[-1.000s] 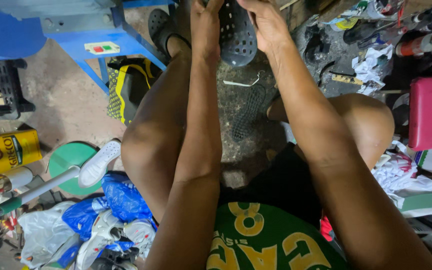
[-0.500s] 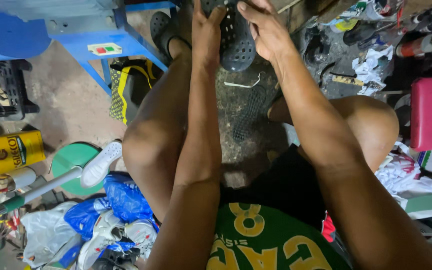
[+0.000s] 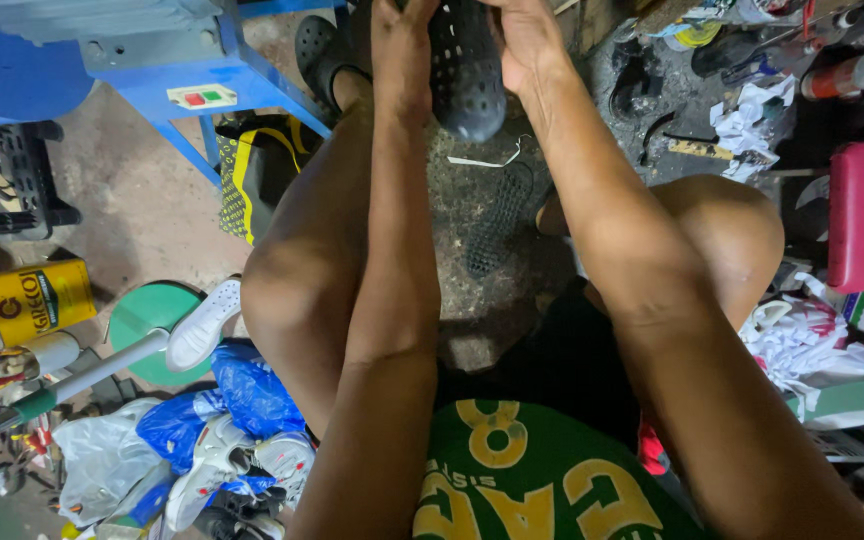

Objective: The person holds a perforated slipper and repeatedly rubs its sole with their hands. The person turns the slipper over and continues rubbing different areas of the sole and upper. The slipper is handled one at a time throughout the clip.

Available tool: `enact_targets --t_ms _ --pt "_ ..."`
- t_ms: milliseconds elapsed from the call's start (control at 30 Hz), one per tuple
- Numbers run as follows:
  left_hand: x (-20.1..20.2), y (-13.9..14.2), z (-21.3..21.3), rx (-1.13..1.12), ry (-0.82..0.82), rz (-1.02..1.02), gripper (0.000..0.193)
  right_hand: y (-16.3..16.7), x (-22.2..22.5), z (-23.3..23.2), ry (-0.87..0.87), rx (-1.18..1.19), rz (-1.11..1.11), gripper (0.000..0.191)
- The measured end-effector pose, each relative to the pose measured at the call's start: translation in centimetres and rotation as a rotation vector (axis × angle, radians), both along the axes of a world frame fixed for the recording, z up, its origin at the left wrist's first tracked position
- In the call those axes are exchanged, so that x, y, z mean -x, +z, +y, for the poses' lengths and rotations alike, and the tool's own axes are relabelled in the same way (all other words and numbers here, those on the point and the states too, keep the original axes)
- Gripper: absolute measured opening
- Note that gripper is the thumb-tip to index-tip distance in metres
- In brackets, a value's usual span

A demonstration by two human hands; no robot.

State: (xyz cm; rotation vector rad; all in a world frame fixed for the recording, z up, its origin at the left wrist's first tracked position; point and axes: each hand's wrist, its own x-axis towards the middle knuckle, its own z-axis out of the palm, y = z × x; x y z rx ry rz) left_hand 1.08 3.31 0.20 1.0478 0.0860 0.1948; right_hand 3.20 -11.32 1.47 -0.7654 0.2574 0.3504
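A: State the position of the hands.

B: Both are raised at arm's length above the knees. The left hand [image 3: 399, 45] grips one side of a black perforated clog [image 3: 465, 70]; the right hand [image 3: 524, 45] grips the other side. Fingers of both are closed on it; the fingertips run off the top edge and cannot be seen.

A: Location of the clog?

B: Between the two palms, rounded end pointing down toward the person, clear of the floor.

A: What lies beneath the hands?

B: A dark mesh insole [image 3: 497, 220] on the concrete, directly below the right wrist. A second black clog [image 3: 320, 50] sits on the foot just left of the left hand.

A: Step in hand?

B: Judged as inspection or fitting of the held clog. The next move likely requires a firm two-sided hold while one hand frees itself.
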Motion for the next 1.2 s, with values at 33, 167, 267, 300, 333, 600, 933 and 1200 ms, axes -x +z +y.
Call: enact_targets --t_ms 33,167,267,300,333,600,933,1200 --pt "0.3 0.0 0.1 -0.003 -0.041 -0.034 0.03 0.2 0.2 0.0 0.037 0.008 -0.013 0.012" --pt "1.6 0.3 0.2 0.049 -0.142 -0.1 0.043 0.9 1.5 -0.2 0.061 0.122 -0.189 0.011" --pt "1.8 0.3 0.0 0.075 -0.113 -0.018 0.05 1.1 2.2 -0.2 0.039 0.195 -0.215 0.019" --pt "1.7 0.2 0.0 0.073 -0.104 0.011 0.052 1.1 2.3 -0.3 0.03 0.208 -0.203 0.024" --pt "1.7 0.1 0.0 0.055 -0.115 -0.01 0.05 1.0 2.3 -0.3 0.039 0.18 -0.217 0.026" --pt "0.4 0.1 -0.7 0.117 -0.132 -0.075 0.041 0.1 0.6 -0.5 0.045 -0.06 -0.219 0.017" --pt "1.7 -1.0 -0.3 0.103 -0.17 0.038 0.047 0.0 2.3 -1.5 0.144 0.073 -0.294 0.044" --pt "2.1 -0.3 -0.4 -0.043 -0.195 -0.04 0.068 -0.6 2.2 -1.6 -0.129 0.037 -0.145 0.056"
